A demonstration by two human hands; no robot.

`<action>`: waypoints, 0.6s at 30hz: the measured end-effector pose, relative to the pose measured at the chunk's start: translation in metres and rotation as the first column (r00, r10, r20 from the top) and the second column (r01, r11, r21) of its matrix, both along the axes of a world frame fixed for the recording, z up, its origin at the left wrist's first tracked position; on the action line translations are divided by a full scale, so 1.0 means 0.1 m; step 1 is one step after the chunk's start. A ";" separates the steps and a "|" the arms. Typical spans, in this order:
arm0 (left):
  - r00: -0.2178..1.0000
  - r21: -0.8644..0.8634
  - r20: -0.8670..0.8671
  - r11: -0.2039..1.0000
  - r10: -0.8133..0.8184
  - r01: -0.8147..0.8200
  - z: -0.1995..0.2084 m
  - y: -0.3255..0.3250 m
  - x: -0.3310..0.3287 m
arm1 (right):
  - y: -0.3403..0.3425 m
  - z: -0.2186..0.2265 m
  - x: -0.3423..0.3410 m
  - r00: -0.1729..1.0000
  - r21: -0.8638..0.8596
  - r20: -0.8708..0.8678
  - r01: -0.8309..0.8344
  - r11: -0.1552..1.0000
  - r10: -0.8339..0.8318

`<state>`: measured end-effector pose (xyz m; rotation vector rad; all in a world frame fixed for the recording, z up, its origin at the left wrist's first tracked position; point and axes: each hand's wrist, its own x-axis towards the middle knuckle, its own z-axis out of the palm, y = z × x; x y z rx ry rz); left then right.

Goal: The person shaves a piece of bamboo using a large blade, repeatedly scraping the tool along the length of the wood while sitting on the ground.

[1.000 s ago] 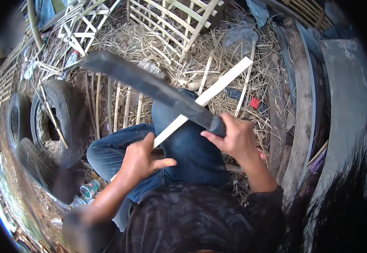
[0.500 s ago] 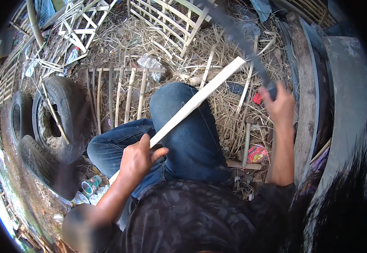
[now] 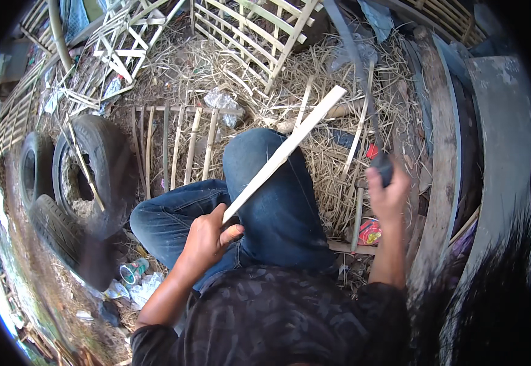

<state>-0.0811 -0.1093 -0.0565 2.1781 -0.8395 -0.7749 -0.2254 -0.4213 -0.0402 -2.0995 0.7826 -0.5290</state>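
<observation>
While the left hand (image 3: 207, 238) grips the bamboo slat (image 3: 287, 149) across the knee, the right hand (image 3: 387, 192), fisted on the machete (image 3: 357, 67), has swung it up for another chop.

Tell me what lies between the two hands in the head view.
Between the left hand, gripping the pale strip, and the raised right hand on the blade's handle lies the person's bent knee in blue jeans, with straw beyond.
</observation>
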 end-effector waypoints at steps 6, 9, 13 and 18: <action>0.967 -0.107 -0.210 0.980 0.144 -0.169 0.00 -0.06 -0.09 | 0.34 0.10 0.30 0.952 -0.110 -0.051 -0.305 0.946 0.301; 0.980 -0.031 -0.067 0.982 0.185 -0.188 0.00 -0.04 -0.08 | 0.37 0.11 0.39 0.918 -0.236 -0.123 -0.396 0.887 0.377; 0.959 -0.104 0.037 0.956 0.281 -0.276 0.15 -0.10 -0.07 | 0.35 0.00 0.38 0.905 -0.244 -0.179 -0.420 0.874 0.385; 0.965 0.028 -0.007 0.965 0.262 -0.262 0.13 -0.03 -0.04 | 0.38 -0.04 0.36 0.906 -0.275 -0.234 -0.410 0.869 0.354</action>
